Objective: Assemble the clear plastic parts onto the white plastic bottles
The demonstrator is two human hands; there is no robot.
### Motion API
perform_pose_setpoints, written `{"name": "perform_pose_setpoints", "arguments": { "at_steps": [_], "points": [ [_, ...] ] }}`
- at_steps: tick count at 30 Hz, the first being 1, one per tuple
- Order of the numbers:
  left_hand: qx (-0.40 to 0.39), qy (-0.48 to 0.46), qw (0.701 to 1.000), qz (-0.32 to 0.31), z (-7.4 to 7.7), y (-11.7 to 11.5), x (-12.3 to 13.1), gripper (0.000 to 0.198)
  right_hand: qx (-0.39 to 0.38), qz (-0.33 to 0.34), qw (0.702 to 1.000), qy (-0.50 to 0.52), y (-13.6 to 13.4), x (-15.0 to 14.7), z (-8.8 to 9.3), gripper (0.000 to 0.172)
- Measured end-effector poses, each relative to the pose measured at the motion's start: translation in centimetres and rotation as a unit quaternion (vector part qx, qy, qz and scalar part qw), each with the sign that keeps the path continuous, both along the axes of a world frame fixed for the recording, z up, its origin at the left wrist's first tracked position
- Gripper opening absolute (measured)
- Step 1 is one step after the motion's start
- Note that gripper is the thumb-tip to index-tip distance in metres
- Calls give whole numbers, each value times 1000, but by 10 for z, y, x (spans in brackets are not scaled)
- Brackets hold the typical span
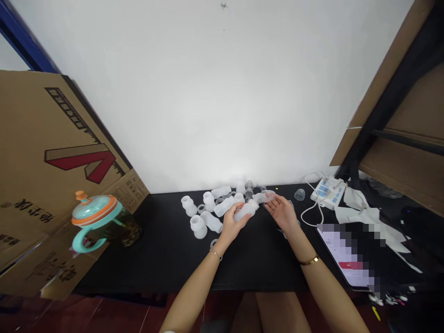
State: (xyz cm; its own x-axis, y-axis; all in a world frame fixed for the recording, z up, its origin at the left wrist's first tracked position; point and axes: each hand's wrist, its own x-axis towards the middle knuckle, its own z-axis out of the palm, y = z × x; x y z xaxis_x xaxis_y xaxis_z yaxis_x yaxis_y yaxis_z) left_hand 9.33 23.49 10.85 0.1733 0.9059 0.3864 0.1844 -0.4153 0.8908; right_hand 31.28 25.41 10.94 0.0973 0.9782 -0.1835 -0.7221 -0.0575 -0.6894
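Observation:
My left hand is wrapped around a whitish, translucent bottle, tilted with its mouth toward my right hand. My right hand is half curled, palm up, with its fingertips at a clear plastic cap close to the bottle's mouth. Left of my left hand, several more whitish bottles stand or lie, among them an upright one and a lying one. A ring lies between the bottles. Small clear parts sit behind the held bottle.
On the left, a teal-lidded jug stands before a large cardboard box. To the right are a loose clear cap, a power strip with a white cable, a tablet and white paper scraps. A white wall backs the black table.

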Motion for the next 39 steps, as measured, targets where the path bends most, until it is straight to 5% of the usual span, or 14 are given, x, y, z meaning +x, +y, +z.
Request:
{"name": "perform_pose_setpoints", "arguments": {
  "at_steps": [11, 39],
  "points": [
    [-9, -13, 1000, -9, -1, 0, -1, 40, 36, 0, 999, -31, -4, -4, 4, 24],
    [-22, -1, 1000, -11, -1, 0, 0, 41, 79, 12, 984, -162, -12, -14, 13, 30]
  ]
}}
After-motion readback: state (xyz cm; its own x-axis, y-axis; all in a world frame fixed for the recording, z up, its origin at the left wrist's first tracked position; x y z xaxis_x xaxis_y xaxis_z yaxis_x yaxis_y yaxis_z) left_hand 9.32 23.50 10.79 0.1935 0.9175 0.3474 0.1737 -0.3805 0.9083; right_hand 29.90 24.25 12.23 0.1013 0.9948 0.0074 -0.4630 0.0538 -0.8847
